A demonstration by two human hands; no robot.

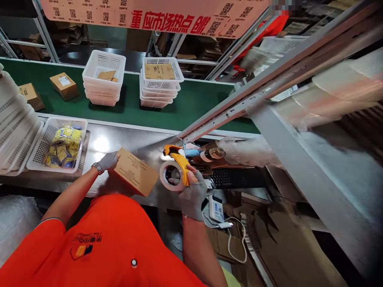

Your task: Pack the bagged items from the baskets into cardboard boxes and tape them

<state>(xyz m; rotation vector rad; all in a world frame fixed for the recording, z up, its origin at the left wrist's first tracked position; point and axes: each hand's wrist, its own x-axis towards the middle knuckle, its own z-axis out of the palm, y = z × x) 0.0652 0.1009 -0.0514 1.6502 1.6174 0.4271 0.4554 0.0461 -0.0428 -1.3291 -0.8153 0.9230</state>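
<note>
My left hand point(109, 161), in a grey glove with bare fingertips hidden from me, grips the upper left edge of a brown cardboard box point(136, 171). The box lies tilted over the metal worktop point(104, 137), with printed text on its face. In my right hand point(194, 193), also gloved, is a yellow tape dispenser point(182, 165) carrying a wide roll of tape point(163, 175). The dispenser is held just right of the box, apart from it. To the left stands a white basket point(34, 161) holding several yellow packets point(64, 147).
A green conveyor belt point(203, 101) runs behind the worktop, bearing stacked white baskets point(103, 73) and small cartons point(64, 85). More baskets point(14, 131) are nested at far left. At right are a keyboard point(239, 177), a bottle point(212, 154), a metal post point(221, 113) and flat cardboard point(278, 243).
</note>
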